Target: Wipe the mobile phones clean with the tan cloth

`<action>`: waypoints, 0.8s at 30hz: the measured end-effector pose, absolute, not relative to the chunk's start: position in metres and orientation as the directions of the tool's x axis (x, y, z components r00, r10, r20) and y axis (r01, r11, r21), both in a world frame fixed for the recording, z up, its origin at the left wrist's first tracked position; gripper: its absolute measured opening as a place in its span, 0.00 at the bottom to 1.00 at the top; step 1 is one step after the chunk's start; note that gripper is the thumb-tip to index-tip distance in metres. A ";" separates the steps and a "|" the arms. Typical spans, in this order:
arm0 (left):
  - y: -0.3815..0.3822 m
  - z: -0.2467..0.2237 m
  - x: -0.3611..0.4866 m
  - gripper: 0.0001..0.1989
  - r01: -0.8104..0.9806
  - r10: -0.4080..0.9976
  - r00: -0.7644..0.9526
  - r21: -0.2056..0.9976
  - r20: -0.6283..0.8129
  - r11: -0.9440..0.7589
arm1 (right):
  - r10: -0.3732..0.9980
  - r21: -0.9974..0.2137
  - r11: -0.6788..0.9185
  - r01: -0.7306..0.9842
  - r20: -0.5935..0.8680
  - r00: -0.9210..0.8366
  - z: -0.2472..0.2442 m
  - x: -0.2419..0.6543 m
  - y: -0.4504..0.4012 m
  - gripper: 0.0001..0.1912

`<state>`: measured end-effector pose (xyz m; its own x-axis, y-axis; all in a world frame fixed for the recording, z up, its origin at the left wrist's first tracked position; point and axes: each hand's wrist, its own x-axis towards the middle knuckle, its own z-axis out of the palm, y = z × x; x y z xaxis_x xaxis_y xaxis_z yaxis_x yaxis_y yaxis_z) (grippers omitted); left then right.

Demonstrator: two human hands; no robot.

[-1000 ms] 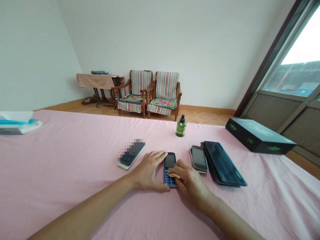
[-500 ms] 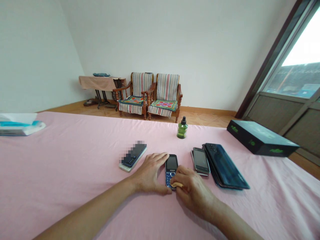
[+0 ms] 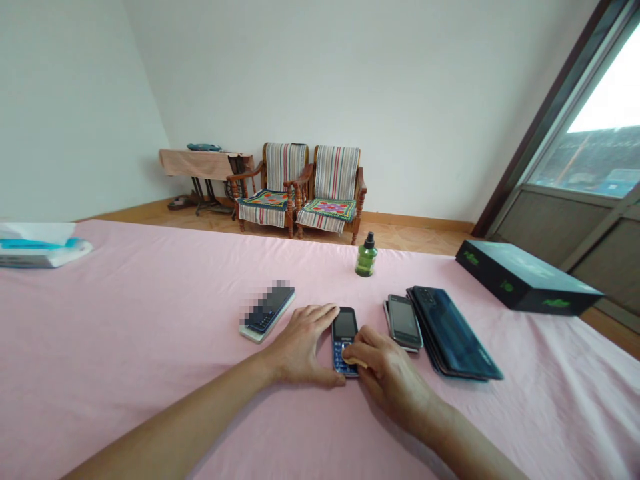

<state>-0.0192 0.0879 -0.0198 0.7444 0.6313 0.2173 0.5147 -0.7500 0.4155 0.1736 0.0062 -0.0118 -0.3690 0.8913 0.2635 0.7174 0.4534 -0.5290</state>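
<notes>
A blue and black keypad phone lies face up on the pink cloth, its screen end pointing away from me. My left hand spans its left side, fingers at the top edge and thumb at the bottom, gripping it in place. Pinched in my right hand is a small yellowish wiping cloth, pressed on the keypad; much of the cloth is hidden by the fingers. To the right, a grey phone rests on another one, beside a stack of larger phones topped by a dark blue smartphone.
On the left, a dark keypad phone, partly pixelated, sits on a pale phone. A green spray bottle stands beyond my hands. At the far right is a black box, and a tissue pack lies at the far left of the pink tablecloth.
My right hand and the cloth have shifted slightly up the keypad. My left hand keeps its grip on the phone. The whole view has moved a little.
</notes>
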 end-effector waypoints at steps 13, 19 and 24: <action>0.089 -0.018 -0.019 0.57 0.522 0.634 0.748 0.416 0.196 -0.745 | 0.878 -0.595 0.465 0.656 0.218 -0.425 -0.006 0.172 -0.006 0.13; 0.088 -0.014 -0.019 0.55 0.540 0.644 0.748 0.417 0.161 -0.731 | 0.896 -0.667 0.436 0.604 0.262 -0.358 -0.009 0.182 -0.007 0.15; 0.088 -0.014 -0.019 0.55 0.549 0.655 0.741 0.426 0.148 -0.719 | 0.917 -0.666 0.396 0.632 0.322 -0.235 -0.012 0.190 0.002 0.16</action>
